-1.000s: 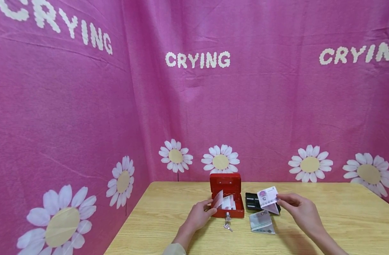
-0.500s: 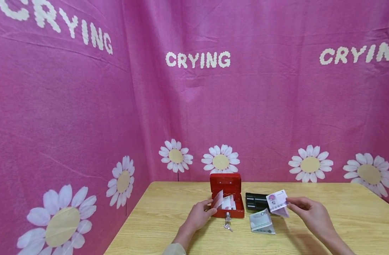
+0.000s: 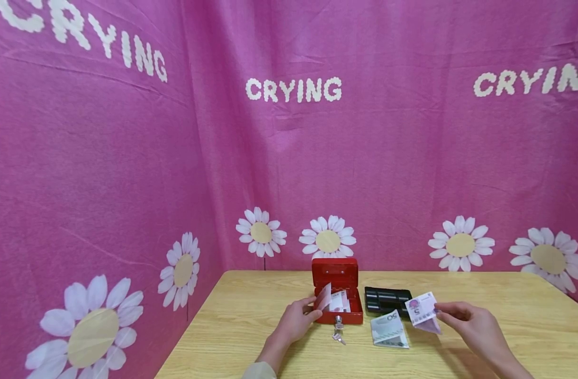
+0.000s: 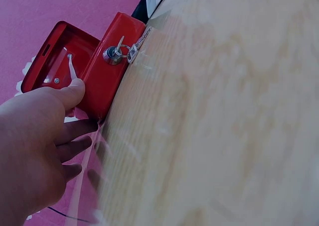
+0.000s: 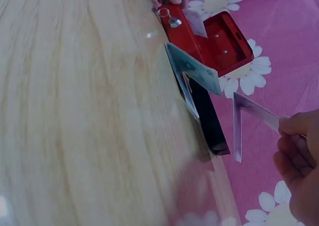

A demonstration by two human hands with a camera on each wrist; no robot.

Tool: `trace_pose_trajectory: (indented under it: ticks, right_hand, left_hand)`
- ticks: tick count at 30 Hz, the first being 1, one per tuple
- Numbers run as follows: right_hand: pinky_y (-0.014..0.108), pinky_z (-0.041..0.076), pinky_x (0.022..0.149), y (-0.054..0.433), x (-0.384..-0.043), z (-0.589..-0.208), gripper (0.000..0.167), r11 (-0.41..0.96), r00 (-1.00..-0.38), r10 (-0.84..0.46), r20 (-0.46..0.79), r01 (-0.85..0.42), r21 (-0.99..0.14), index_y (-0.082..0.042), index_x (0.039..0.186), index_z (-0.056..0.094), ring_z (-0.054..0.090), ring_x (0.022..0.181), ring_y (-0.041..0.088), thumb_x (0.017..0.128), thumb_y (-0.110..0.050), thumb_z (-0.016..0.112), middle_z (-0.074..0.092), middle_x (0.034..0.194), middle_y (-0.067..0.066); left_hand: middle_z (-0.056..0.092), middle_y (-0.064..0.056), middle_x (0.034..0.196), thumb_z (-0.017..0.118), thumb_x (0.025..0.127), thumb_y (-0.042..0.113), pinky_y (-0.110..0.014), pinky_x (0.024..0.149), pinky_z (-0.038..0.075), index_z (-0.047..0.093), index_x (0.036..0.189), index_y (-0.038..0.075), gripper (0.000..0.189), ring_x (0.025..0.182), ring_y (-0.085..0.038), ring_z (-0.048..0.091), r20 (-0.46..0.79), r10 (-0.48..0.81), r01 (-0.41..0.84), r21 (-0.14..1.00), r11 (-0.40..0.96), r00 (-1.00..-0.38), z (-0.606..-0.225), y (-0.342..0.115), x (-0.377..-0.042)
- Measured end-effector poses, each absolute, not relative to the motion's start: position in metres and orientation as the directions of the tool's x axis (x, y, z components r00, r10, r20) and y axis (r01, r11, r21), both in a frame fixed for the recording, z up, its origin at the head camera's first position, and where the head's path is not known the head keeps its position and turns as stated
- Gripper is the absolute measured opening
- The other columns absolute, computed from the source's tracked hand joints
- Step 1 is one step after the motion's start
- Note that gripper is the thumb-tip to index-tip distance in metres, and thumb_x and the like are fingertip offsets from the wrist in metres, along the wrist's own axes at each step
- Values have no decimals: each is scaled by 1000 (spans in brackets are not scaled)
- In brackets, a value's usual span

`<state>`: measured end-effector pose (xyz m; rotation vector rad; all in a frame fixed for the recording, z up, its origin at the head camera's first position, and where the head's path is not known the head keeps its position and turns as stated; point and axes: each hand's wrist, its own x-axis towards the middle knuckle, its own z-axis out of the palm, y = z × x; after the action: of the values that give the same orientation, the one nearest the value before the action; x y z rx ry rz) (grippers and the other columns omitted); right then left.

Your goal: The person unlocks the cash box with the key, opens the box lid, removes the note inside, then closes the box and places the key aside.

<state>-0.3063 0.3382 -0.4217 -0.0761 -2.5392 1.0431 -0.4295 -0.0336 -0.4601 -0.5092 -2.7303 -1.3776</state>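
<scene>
On the table a small red cash box stands with its lid up, folded banknotes inside. My left hand grips its left front corner, thumb over the rim and fingers against the outer side, as the left wrist view shows. Keys hang from the front lock. Between thumb and forefinger, my right hand pinches a folded purple banknote marked 5, raised right of the box. A green folded banknote marked 50 stands bent on the table in front of a black ridged tray.
The light wooden table reaches back to a pink cloth backdrop printed with daisies and lettering. Another pink cloth wall stands along the left side.
My right hand has moved right and toward me with the purple banknote, away from over the black tray, uncovering more of it. The left hand and cash box stay put.
</scene>
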Motion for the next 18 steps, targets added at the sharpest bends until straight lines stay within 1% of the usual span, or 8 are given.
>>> trace_pose_trajectory:
  ticks: [5,7,12,14,16,18]
  right_hand:
    - [20,53,69,342,-310,-425,33,732,-937,182,298,-73,-677,-3,116,72,60,87,-2,94,-28,68,73,114,17]
    - [19,52,69,343,-311,-427,31,742,-939,172,298,-75,-667,-3,114,73,60,87,-1,93,-25,69,73,113,17]
    - [17,49,69,343,-313,-430,31,739,-953,164,255,-52,-672,-2,114,73,62,93,11,93,-24,70,73,113,16]
    - [21,50,73,344,-314,-431,32,741,-959,162,234,-38,-670,-2,114,73,63,99,19,93,-25,70,73,113,16]
    - [30,51,80,344,-315,-433,33,737,-964,161,211,-25,-675,-2,115,73,62,102,23,93,-27,70,72,115,17]
    - [40,52,87,345,-316,-436,34,726,-969,161,186,-11,-687,-2,115,73,62,104,26,93,-27,70,71,117,17]
  left_hand:
    - [62,-12,135,67,95,29,-47,99,52,58,139,10,49,120,-28,61,184,270,307,781,544,-945,-461,-34,-430]
    - [63,-12,135,67,95,29,-47,99,53,58,139,9,49,119,-28,61,187,271,310,782,541,-944,-462,-34,-430]
    - [63,-13,134,67,95,28,-48,100,52,59,138,8,48,119,-29,62,198,278,324,777,540,-940,-461,-35,-430]
    - [63,-13,134,67,95,27,-48,100,51,59,138,8,48,119,-29,62,202,280,328,774,541,-938,-461,-34,-430]
    - [63,-13,134,66,96,27,-48,101,51,59,138,8,47,119,-29,62,206,282,332,773,540,-937,-460,-34,-429]
    - [63,-13,134,66,96,27,-48,101,51,58,138,7,47,119,-29,62,208,284,336,772,540,-936,-460,-34,-429]
